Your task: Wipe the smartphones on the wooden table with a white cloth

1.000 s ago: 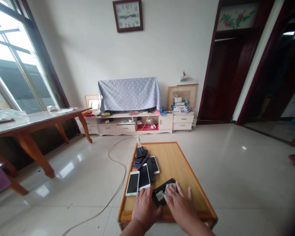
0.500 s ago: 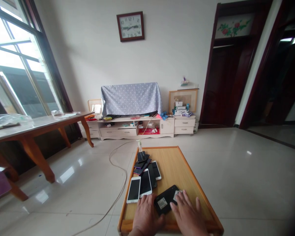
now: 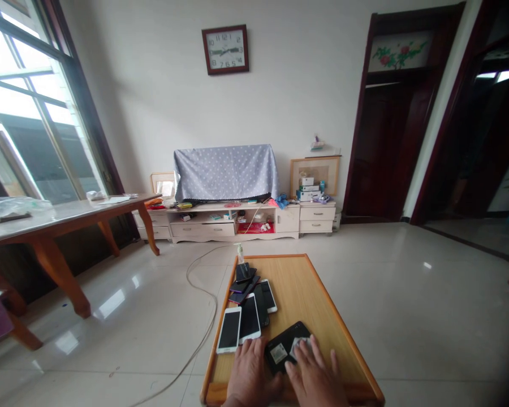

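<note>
A black device with a white label lies near the front edge of a low wooden table. My left hand rests flat at its left side, fingers spread. My right hand lies flat over its right end, pressing a small grey cloth under the fingers. Several phones lie in a row and a small pile along the table's left side, just beyond my left hand.
A small bottle stands at the table's far left corner. A cable snakes over the tiled floor. A long table stands left, a TV cabinet with a covered screen at the back wall, doorways right.
My right hand with the cloth has slid back and forth slightly over the black device. The camera tilted up a little, so both hands sit lower in view.
</note>
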Motion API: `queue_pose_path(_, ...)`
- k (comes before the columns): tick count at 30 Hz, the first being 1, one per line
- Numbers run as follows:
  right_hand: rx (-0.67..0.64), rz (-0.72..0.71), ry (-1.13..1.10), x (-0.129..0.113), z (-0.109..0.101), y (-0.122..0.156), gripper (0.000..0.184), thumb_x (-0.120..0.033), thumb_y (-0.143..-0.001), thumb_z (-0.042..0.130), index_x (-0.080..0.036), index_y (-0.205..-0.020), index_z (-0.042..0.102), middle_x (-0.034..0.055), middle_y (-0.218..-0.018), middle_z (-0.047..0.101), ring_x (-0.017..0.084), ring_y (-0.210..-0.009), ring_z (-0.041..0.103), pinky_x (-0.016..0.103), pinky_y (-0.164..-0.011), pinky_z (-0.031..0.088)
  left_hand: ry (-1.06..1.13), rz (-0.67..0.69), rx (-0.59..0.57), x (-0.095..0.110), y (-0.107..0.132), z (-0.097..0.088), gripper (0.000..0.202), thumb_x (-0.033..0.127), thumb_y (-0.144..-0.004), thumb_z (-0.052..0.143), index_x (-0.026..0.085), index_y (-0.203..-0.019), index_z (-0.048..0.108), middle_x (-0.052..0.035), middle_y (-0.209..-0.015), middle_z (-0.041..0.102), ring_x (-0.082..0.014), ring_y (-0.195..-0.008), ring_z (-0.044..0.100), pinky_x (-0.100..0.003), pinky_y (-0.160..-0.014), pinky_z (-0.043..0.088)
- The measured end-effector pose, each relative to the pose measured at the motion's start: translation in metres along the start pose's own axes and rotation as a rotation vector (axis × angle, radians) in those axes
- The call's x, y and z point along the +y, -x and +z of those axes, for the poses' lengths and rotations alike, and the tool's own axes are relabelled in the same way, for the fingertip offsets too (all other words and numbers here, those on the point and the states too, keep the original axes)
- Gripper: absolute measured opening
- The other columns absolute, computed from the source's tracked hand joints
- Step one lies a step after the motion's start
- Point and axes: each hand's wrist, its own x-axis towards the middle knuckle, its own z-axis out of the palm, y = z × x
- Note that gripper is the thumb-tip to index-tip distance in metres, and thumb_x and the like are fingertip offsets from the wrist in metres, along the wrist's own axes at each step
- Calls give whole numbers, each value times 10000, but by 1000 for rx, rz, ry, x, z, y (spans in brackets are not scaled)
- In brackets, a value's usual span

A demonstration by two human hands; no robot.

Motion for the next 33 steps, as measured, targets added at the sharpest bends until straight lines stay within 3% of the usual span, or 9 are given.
queue_pose_path(4, -101, -163, -75, -17, 7, 8, 649, -689, -963, 215, -355, -1425, 526, -12, -1529, 411, 359, -1484, 222, 694, -1171, 128, -4, -9, -28, -5, -1, 5, 552, 439, -712, 619, 267, -1233, 563, -55, -1254, 607, -279, -1218, 469, -392, -1102, 274)
queue_pose_path(9, 82, 50, 9, 8, -11, -9, 690, -665, -981, 143, -307, -1435, 520, -8, -1535, 417, 360, -1502, 157, 706, -1168, 79, 35, 27, 40, -3, -1, 5, 526, 426, -661, 656, 261, -1156, 587, -59, -1144, 629, -279, -1143, 497, -379, -1058, 314)
queue_pose_path(11, 95, 95, 25, 9, -11, -11, 693, -658, -981, 153, -287, -1445, 511, 3, -1541, 408, 363, -1503, 150, 710, -1165, 84, 37, 29, 41, -3, -1, 5, 535, 417, -648, 662, 262, -1155, 589, -56, -1144, 628, -280, -1145, 495, -376, -1049, 321)
queue_pose_path(17, -95, -197, -103, -17, 8, 0, 596, -635, -988, 201, -384, -1452, 477, -35, -1544, 380, 348, -1493, 197, 695, -1171, 120, 4, -12, -38, -7, -2, 6, 538, 375, -682, 602, 276, -1210, 568, -54, -1245, 614, -284, -1211, 472, -393, -1087, 287)
queue_pose_path(19, -30, -154, -76, -12, 3, -4, 607, -627, -994, 178, -368, -1453, 480, -39, -1544, 388, 347, -1500, 172, 706, -1170, 89, -3, -12, -33, -4, -1, 2, 533, 397, -681, 609, 274, -1199, 572, -54, -1228, 617, -288, -1209, 470, -397, -1093, 283)
queue_pose_path(22, 85, 25, 0, 2, -7, -16, 644, -630, -995, 153, -328, -1445, 501, -36, -1549, 389, 366, -1505, 131, 732, -1154, 78, -10, 0, -16, 2, 0, -4, 547, 443, -670, 630, 260, -1184, 580, -61, -1176, 627, -291, -1170, 486, -396, -1081, 299)
queue_pose_path(24, 91, 62, 16, 2, -8, -19, 652, -639, -991, 158, -321, -1444, 504, -27, -1550, 390, 371, -1503, 136, 731, -1152, 99, -25, -5, -29, 5, 0, -7, 539, 454, -671, 630, 257, -1170, 585, -67, -1172, 627, -291, -1152, 492, -395, -1069, 312)
queue_pose_path(30, -104, -260, -96, -25, 5, -6, 616, -655, -987, 163, -393, -1465, 450, -37, -1550, 378, 335, -1493, 208, 698, -1167, 131, -67, -52, -98, 3, -1, -8, 512, 381, -716, 560, 275, -1216, 567, -63, -1253, 610, -285, -1209, 474, -398, -1095, 290)
queue_pose_path(33, -5, -155, -53, -11, 0, -17, 618, -625, -1000, 129, -383, -1454, 472, -47, -1548, 391, 340, -1503, 171, 712, -1163, 86, -42, -25, -56, 3, -1, -7, 502, 427, -704, 580, 271, -1181, 581, -65, -1197, 624, -288, -1166, 491, -402, -1077, 309)
